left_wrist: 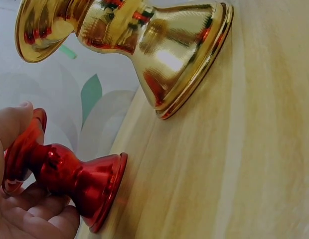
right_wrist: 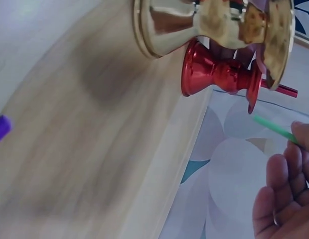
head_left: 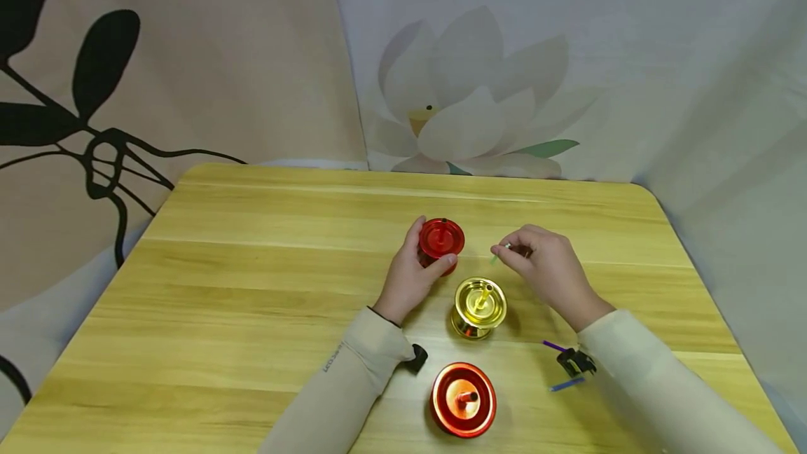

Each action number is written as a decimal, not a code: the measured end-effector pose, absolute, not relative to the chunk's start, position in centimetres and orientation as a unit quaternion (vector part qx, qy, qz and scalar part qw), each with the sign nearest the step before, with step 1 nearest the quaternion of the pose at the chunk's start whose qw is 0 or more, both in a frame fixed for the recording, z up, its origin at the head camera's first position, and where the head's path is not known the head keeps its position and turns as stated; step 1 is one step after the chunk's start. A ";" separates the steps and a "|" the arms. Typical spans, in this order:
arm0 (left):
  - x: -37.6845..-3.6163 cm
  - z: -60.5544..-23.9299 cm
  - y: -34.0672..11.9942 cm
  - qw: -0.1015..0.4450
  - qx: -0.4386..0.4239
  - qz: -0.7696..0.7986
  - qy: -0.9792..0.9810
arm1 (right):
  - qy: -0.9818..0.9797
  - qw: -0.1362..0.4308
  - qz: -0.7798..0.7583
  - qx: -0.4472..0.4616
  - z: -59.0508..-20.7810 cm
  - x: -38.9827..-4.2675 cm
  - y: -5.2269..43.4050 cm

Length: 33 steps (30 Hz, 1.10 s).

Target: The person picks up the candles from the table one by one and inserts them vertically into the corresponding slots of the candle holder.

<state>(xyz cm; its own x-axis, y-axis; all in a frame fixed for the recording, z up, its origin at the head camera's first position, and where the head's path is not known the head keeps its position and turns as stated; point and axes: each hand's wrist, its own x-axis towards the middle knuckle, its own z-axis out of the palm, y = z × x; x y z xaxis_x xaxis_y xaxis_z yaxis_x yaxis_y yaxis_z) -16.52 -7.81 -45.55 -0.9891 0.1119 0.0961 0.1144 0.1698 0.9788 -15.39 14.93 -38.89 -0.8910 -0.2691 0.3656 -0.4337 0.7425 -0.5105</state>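
left hand (head_left: pixel 410 275) grips glossy red hourglass-shaped holder (head_left: pixel 440 240); right hand (head_left: pixel 545 265) pinches thin green stick (head_left: pixel 498 253).

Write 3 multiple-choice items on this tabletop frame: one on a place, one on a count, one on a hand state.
1. Where does the gold holder stand?
A. between the two red holders
B. at the table's left edge
C. on top of a red holder

2. How many metal holders are on the table?
A. two
B. three
C. five

3. What is the right hand doing?
A. lying flat on the table
B. gripping the gold holder
C. pinching a thin green stick

Answers:
1. A: in the head view it stands between the far red holder and the near red holder.
2. B: one gold and two red show.
3. C: the right wrist view shows the stick at the fingertips; the left hand grips the far red holder.
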 end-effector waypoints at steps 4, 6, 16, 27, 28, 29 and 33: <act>-16.5 -45.6 -7.9 0.002 -0.073 -0.634 -0.770 | -0.922 0.135 0.306 0.195 -38.5 -15.6 14.4; -16.5 -45.6 -7.9 0.001 -0.072 -0.632 -0.772 | -0.922 0.133 0.307 0.196 -38.2 -15.8 14.1; -16.5 -45.7 -8.0 -0.002 -0.070 -0.631 -0.773 | -0.920 0.130 0.305 0.209 -37.0 -16.6 12.5; -16.5 -45.4 -7.9 -0.002 -0.080 -0.639 -0.765 | -0.916 0.142 0.294 0.232 -35.2 -17.8 10.6; -16.5 -45.4 -7.9 -0.001 -0.080 -0.639 -0.765 | -0.917 0.142 0.293 0.233 -35.1 -17.9 10.5; -16.5 -45.4 -7.9 -0.001 -0.080 -0.638 -0.766 | -0.917 0.142 0.291 0.233 -34.9 -17.9 10.3; -16.4 -45.3 -7.9 -0.003 -0.081 -0.637 -0.767 | -0.915 0.148 0.290 0.238 -34.5 -18.2 9.8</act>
<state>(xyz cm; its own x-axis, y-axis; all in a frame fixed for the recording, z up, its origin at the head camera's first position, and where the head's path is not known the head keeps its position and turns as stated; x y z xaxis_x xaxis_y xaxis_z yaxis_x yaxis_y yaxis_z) -16.43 -7.91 -45.30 -0.9868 0.1287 0.0988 0.1207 0.1753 0.9771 -18.17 9.75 -34.53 -0.8429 -0.3488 0.4097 -0.5212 0.7184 -0.4606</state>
